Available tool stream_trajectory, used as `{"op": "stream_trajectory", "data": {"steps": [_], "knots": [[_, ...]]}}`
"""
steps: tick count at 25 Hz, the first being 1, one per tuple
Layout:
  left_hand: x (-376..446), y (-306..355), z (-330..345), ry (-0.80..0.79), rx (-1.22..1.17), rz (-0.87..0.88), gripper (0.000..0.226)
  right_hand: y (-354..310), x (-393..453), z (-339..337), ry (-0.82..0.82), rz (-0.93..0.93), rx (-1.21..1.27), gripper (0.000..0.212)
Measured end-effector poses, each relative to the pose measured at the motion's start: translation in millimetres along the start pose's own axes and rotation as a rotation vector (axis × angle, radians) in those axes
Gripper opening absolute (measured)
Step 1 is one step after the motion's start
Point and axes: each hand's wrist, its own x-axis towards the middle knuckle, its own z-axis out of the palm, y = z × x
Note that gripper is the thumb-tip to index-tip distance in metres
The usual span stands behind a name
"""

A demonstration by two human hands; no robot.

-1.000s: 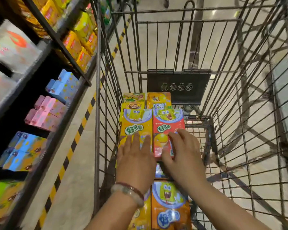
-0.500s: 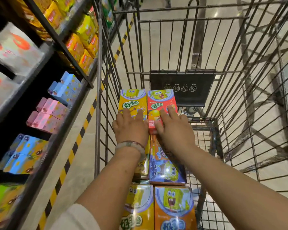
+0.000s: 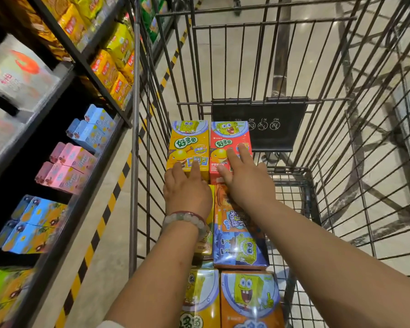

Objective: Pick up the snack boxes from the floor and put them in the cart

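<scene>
Left hand (image 3: 187, 188) flat, fingers straight, pressing yellow snack box (image 3: 188, 147); right hand (image 3: 244, 178) flat on red snack box (image 3: 230, 140). Both boxes side by side at cart (image 3: 317, 181) far end.

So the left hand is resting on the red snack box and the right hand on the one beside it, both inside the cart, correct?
Not quite. The head view shows the left hand resting on the yellow snack box; the right hand is on the red snack box beside it. Both boxes are inside the cart.
</scene>
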Motion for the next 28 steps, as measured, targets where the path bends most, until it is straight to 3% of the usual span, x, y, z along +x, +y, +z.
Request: {"op": "stream_trajectory", "data": {"steps": [8,12,15,19,24,28], "knots": [[-8,3,-15,-0.084,-0.091,-0.027,0.058,20,-23,-32,-0.034,-0.180,0.189,0.062],[-25,22,-52,-0.209,-0.297,0.167,0.054,14,-45,-53,-0.036,-0.211,0.297,0.057],[-40,33,-100,-0.299,-0.304,0.322,0.049,10,-64,-85,-0.123,-0.241,0.396,0.055],[-64,44,-191,-0.159,-0.260,0.477,0.043,-11,-97,-167,-0.126,-0.319,0.329,0.050],[-121,71,-337,0.034,-0.257,0.672,0.035,-68,-158,-326,0.107,-0.529,0.324,0.045],[-177,58,-439,0.116,-0.182,0.711,0.042,-96,-207,-412,0.186,-0.556,0.212,0.049]]}}
